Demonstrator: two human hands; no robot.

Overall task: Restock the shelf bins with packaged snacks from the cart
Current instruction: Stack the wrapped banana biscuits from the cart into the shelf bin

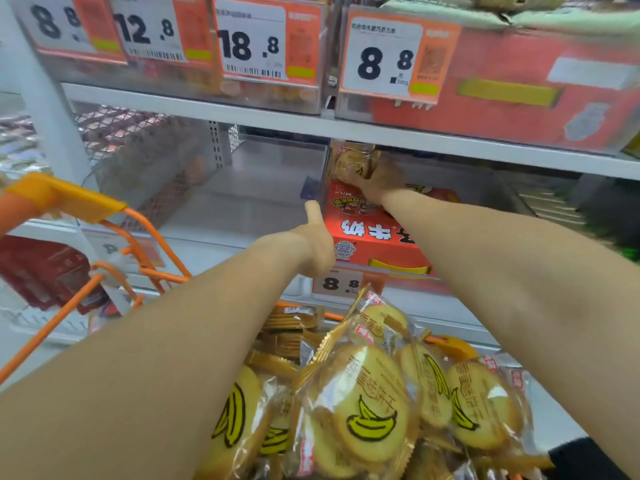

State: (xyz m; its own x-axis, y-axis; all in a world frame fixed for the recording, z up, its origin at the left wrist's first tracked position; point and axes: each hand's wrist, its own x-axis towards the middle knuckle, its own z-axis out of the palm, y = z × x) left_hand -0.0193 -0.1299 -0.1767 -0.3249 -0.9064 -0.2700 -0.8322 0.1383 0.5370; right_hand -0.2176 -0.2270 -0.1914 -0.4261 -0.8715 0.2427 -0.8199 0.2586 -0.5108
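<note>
Nearest the camera, a heap of banana biscuit packets (pixel 374 403) fills the orange cart (pixel 138 244), clear wrappers with gold crimped edges, each showing round yellow biscuits printed with a banana drawing; the cart's handle sits at the left, its wire rim running behind the heap. Both bare forearms stretch forward over the packets toward the shelf; the left hand (pixel 317 244) is just in front of the lower shelf's front edge, thumb up, its fingers curled round the near left corner of a red milk-snack box (pixel 374 233), so its grip is on the box; just below it, a price tag (pixel 337 283) reading 8.8 hangs at that shelf's front edge. Farther in, the right hand (pixel 379 183) reaches above the red box toward the back of the lower shelf, its grip closed on one biscuit packet (pixel 355 162), held upright just under the upper shelf board (pixel 242 114). Left of the box, a clear shelf bin (pixel 242 188) stands with its bare floor showing. On the upper shelf, bins carry orange-framed price labels (pixel 252 46) reading 8.8, 12.8, 18.8 and 8.8 from left to right; a large red carton (pixel 519 88) fills the right end.
</note>
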